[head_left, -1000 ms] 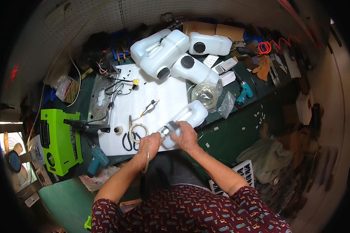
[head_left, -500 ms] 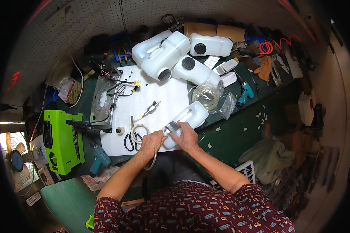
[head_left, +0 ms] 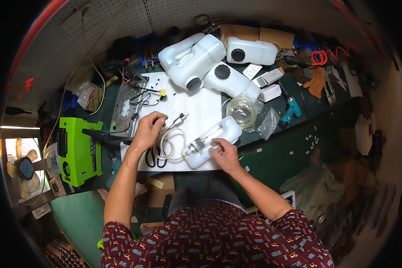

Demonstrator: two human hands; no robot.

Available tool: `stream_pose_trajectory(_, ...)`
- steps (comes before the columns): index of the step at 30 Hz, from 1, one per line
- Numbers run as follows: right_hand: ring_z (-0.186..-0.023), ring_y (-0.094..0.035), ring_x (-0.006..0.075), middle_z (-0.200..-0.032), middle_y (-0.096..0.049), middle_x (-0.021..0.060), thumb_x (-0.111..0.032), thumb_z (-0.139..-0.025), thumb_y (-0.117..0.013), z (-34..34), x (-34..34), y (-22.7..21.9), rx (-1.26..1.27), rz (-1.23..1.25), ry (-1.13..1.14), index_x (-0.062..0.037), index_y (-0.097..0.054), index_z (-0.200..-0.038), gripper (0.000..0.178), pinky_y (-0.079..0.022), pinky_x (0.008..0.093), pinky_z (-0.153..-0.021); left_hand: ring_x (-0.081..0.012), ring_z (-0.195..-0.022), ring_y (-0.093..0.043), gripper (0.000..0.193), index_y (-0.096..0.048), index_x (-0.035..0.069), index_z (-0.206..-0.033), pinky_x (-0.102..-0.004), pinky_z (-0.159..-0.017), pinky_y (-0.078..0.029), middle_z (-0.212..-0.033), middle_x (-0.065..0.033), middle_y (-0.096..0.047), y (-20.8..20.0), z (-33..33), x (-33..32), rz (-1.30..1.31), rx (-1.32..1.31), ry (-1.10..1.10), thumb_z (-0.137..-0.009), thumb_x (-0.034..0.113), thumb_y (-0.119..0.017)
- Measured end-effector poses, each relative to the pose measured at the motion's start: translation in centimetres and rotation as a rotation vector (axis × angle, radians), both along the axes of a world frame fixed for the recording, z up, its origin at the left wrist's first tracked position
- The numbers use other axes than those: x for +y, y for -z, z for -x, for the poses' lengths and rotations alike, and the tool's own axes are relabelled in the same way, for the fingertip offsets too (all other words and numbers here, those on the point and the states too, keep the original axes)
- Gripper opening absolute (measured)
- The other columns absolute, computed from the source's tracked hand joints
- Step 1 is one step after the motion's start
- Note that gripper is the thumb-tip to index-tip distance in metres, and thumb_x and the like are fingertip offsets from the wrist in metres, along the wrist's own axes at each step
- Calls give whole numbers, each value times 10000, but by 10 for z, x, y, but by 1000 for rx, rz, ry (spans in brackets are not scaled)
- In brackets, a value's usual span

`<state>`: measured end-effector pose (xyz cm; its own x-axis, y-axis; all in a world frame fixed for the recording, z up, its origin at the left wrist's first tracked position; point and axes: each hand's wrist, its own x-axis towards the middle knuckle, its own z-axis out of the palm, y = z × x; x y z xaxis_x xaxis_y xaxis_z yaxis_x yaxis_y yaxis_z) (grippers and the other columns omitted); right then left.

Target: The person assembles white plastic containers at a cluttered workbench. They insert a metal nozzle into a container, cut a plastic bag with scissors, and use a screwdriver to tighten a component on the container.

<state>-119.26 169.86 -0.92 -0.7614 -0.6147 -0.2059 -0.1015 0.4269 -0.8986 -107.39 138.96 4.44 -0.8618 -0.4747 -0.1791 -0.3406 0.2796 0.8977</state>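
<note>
My left hand (head_left: 150,128) hovers over the white sheet (head_left: 196,105) with bent fingers apart, apparently holding nothing. Beside it lie a small metal cylinder with a brass tip (head_left: 178,119) and a looped clear hose (head_left: 166,139). Black scissor handles (head_left: 155,160) show beneath the hose; the blades are hidden. My right hand (head_left: 226,155) has loosely curled, separated fingers at the right side of a translucent white plastic tank (head_left: 230,129). On that tank rests a small grey pump-like part (head_left: 195,145), with the hose end meeting its lower brass fitting.
More white tanks (head_left: 196,58) with black caps stand at the back. A bag of coiled tubing (head_left: 241,111), small boxes (head_left: 269,78) and a teal cordless drill (head_left: 291,109) lie right. At left are a green machine housing (head_left: 79,149) and a metal plate with wiring (head_left: 123,105).
Both hands have let go of the grey part, which now lies on the tank. My left hand has moved left and farther away; my right has drawn slightly right. The whole view has shifted.
</note>
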Motion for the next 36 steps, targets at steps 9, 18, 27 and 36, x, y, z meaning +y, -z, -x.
stream_pose_trajectory(9,-926,-649,276,-1060,-700,138,-36,-908,-704,116,-1,11,408,127,129,6,-718,-1112,209,-536,387,-842,-365,-991,-709,190,-772,51,-1091,-446,-889,-564,-1038,-182,-747,23,78,121,372,-241,234,-943,157,-720)
stream_pose_trajectory(18,-1148,-601,371,-1183,-716,142,-191,-942,-711,123,-21,48,365,58,-118,-46,-736,-1098,215,-462,487,-1023,-414,-988,-664,143,-649,17,-1021,-501,-874,-547,-1026,-206,-669,69,100,159,458,-256,267,-960,142,-680)
stream_pose_trajectory(27,-1105,-620,374,-1119,-736,124,-209,-952,-701,121,-20,47,368,-8,-116,-53,-741,-1065,197,-490,480,-983,-234,-780,-624,159,-617,-17,-1016,-364,-742,-519,-873,-141,-666,81,95,137,40,-129,187,-971,109,-702)
stream_pose_trajectory(36,-1035,-631,394,-1015,-742,147,-170,-936,-674,123,-23,52,412,5,-147,-43,-750,-967,152,-511,492,-939,-55,-689,-519,151,-652,12,-981,-263,-593,-448,-804,21,-606,99,103,115,-262,-224,197,-988,141,-730)
